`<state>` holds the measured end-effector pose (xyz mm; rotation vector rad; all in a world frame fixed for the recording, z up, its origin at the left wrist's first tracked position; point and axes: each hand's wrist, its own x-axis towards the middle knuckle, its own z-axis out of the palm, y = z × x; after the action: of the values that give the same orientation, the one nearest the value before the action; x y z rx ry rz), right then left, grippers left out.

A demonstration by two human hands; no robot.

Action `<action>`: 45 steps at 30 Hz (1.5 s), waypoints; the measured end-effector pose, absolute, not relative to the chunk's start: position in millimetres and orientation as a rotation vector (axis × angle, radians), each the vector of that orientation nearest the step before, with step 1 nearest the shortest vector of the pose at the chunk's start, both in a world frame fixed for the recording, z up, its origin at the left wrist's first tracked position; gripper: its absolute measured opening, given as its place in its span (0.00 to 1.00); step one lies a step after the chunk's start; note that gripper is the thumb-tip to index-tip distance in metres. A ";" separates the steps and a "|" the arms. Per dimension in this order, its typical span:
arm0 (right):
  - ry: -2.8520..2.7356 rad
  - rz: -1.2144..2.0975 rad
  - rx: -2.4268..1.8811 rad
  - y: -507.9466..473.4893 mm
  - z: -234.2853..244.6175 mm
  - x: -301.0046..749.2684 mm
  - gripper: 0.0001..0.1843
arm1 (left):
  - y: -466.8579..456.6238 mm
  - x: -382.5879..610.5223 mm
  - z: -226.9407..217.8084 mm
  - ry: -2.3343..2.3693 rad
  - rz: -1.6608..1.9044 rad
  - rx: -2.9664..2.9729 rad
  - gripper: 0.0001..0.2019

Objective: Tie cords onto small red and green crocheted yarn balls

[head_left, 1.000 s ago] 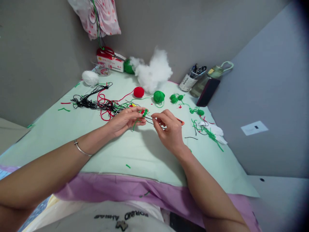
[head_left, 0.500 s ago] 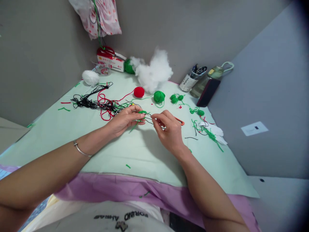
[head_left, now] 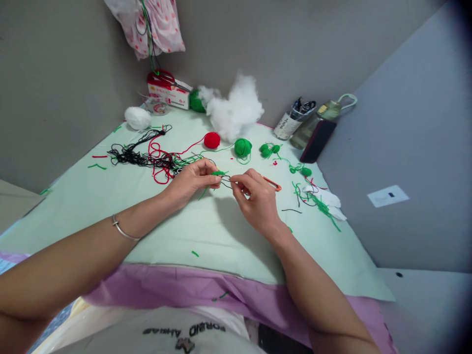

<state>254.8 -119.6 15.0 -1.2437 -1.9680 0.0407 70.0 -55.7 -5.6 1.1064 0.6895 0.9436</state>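
Over the middle of the table, my left hand [head_left: 193, 182] pinches a small green yarn piece [head_left: 219, 173] between thumb and fingers. A loose green strand hangs below it. Thin black yarn [head_left: 225, 181] runs from this piece across to my right hand [head_left: 257, 199], whose thumb and forefinger are closed on it. Whether a needle is also in that pinch is too small to tell. Just behind my right hand lies an orange tool [head_left: 272, 183], partly hidden by it. A tangle of black yarn [head_left: 136, 155] mixed with red yarn [head_left: 157, 146] spreads left of my left hand.
Behind the hands are a red yarn ball [head_left: 212, 140], a green yarn ball [head_left: 243, 147] and white stuffing [head_left: 236, 110]. Red-handled scissors [head_left: 162, 77] rest on a box [head_left: 168, 94]. A pen cup [head_left: 289, 125], a bottle [head_left: 304, 132] and a dark phone-like slab [head_left: 318, 141] stand back right.
My left hand has turned slightly, its fingers now closer together around the green piece. My right hand has barely moved and still pinches the black yarn.
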 end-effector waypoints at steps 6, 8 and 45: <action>-1.862 0.242 -1.323 -120.4 9.8 249.2 0.07 | -65.0 73.1 -9.6 0.830 1.168 1.483 0.09; -1.793 0.358 -1.341 -119.7 8.4 247.1 0.07 | -70.0 73.4 -9.0 0.828 1.196 1.640 0.06; -0.863 1.632 -0.956 -106.5 22.5 255.3 0.15 | -68.2 73.7 -2.5 0.422 0.837 1.482 0.07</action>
<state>255.3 -106.5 22.5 -0.9556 -0.8625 1.6321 73.7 -68.2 -2.5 1.4817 0.4215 0.8365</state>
